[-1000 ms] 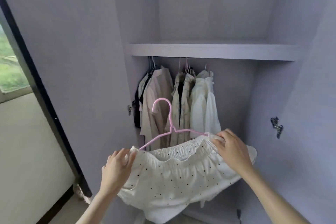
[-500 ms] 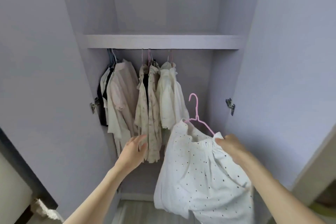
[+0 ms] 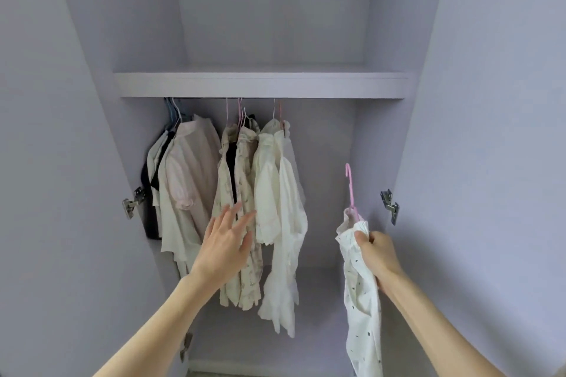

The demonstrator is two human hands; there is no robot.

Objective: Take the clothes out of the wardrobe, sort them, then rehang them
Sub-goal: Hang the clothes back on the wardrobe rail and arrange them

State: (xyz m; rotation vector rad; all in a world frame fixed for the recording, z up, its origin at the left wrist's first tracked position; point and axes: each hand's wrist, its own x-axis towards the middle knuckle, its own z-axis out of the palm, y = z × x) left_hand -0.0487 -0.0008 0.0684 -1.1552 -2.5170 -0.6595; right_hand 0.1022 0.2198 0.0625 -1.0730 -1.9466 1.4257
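Left hand (image 3: 225,246) is out in front, arm stretched up from the lower left, palm turned away, fingers straight and spread. It holds nothing. The fingertips sit over the lower part of the floral shirt (image 3: 242,208), though whether they touch the cloth or hover just short of it is hard to tell from this angle.

Right hand (image 3: 375,254) is lower right, forearm rising from the bottom corner, fingers curled tight round the bunched top of the dotted garment (image 3: 361,300). The cloth hangs straight down from the fist, white with small dark specks. The pink hanger (image 3: 350,187) pokes up out of the gathered fabric, hook uppermost, standing nearly upright in the bare right side of the wardrobe (image 3: 324,180), well apart from the hanging clothes.

On the rail under the shelf (image 3: 260,86) the clothes crowd to the left. Far left, dark pieces (image 3: 150,190) tucked against the side wall, then a pale pink shirt (image 3: 186,171), then the floral shirt, then a white ruffled blouse (image 3: 280,199), its long sleeve trailing lowest. Thin hanger hooks, blue, white and pink, run up behind the shelf edge.

Metal hinges show on both sides: left hinge (image 3: 132,201), right hinge (image 3: 389,204). Doors stand open. No label, brand or writing can be read on any garment or panel.
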